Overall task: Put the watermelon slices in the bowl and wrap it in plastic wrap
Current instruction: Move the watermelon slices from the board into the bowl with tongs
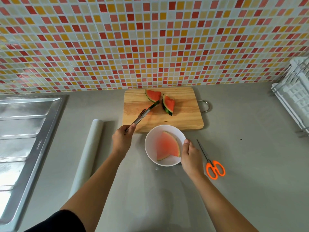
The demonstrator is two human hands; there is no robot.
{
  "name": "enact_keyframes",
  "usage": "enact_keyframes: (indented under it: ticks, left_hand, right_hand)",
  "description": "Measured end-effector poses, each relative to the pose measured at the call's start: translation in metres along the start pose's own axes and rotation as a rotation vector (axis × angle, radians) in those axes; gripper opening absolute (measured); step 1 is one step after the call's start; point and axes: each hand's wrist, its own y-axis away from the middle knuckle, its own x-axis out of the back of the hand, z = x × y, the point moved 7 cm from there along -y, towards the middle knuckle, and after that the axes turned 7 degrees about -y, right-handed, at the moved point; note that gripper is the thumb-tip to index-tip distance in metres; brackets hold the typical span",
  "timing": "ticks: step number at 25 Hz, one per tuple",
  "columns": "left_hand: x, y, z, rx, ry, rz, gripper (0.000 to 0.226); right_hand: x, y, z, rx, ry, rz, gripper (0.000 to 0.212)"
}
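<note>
A white bowl (151, 144) stands on the grey counter with one pale watermelon slice (167, 146) lying inside. Two more slices rest on the wooden cutting board (184, 121): one at the back (153, 95), another (168, 104) to its right. My left hand (122, 139) grips metal tongs (143, 115); their tips reach just below the back slice. My right hand (190, 154) holds the bowl's right rim. The plastic wrap roll (90, 151) lies left of my left arm.
Orange-handled scissors (212, 163) lie right of the bowl. A steel sink (21, 139) fills the left side. A white dish rack (294, 97) stands at the far right. The tiled wall (150, 39) rises behind the board.
</note>
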Motion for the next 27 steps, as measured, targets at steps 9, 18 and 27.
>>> enact_keyframes:
  ticks: [9,18,27]
  left_hand:
    - [0.015,0.003,0.001,-0.113,-0.169,0.01,0.03]
    - [-0.013,-0.015,-0.002,0.129,0.169,-0.262,0.038]
    - [-0.035,-0.038,0.015,0.214,0.201,-0.453,0.039]
  right_hand:
    - [-0.002,-0.002,0.0,0.002,-0.011,-0.004,0.032]
    - [-0.003,-0.002,-0.001,-0.003,-0.002,-0.007,0.032]
    - [-0.002,-0.001,-0.003,0.01,-0.002,-0.016,0.032]
